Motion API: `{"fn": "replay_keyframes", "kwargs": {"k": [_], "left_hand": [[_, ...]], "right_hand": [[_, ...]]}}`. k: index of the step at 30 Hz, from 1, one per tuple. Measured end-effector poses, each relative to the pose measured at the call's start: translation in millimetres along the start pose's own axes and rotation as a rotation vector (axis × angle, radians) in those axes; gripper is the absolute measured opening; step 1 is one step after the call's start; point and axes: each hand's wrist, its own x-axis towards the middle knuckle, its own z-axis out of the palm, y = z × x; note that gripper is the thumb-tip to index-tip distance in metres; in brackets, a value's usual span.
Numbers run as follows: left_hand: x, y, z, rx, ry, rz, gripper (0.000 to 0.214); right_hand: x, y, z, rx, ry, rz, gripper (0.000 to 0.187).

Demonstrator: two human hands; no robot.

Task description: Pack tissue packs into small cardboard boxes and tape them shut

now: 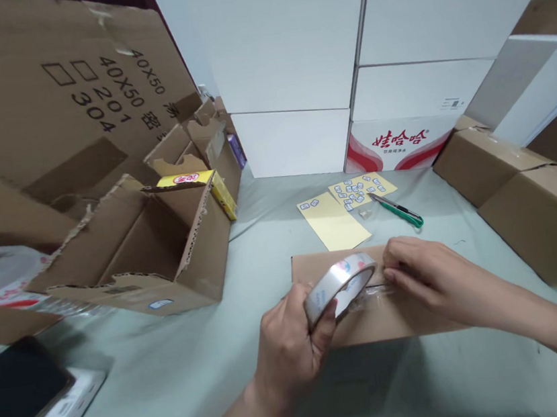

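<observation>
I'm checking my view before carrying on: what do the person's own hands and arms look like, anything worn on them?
The left hand and right hand are both bare, without gloves. No ring, watch or bracelet shows, though some fingers are partly hidden. No sleeve is in view on either forearm, and I see no cables or markings.

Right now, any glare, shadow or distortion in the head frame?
Head view: lighting soft, only a mild sheen on the tape roll; head view: cloth darkens on the near side of the small box; head view: wide-angle stretch, with the big printed carton slanting at upper left; head view: tape roll's printing not legible.
</observation>
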Motion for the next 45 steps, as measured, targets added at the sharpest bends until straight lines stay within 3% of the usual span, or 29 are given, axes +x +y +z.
{"fn": "replay_keyframes", "kwargs": {"k": [13,21,27,31,35,41,45], "left_hand": [[3.7,2.2,-0.4,0.084,0.008,0.028,0.032],[4.2,4.8,-0.4,0.067,0.024,0.066,0.03],[7.6,2.4,-13.9,0.038,-0.074,-0.056,0.04],[8.2,3.1,-21.8,0.022,-0.042,-0.107,0.039],[4.2,7.3,-17.7,-0.041,-0.003,-0.113,0.033],[-8.8,4.7,-4.4,-0.222,0.036,-0.296,0.019],[-14.8,0.2,-3.5,-0.23,0.024,-0.266,0.02]], "right_hand": [[12.3,5.1,9.8,-0.253,-0.027,0.075,0.022],[23.3,-2.1,4.7,-0.459,-0.079,0.16,0.042],[31.7,-5.0,0.0,-0.531,-0.14,0.14,0.053],[32.4,-4.3,-1.4,-0.533,-0.137,0.124,0.056],[37.4,-12.5,2.0,-0.58,-0.134,0.164,0.068],[43.7,-19.7,3.1,-0.588,-0.134,0.185,0.064],[46.2,-12.5,-8.1,-0.52,-0.228,0.178,0.063]]}}
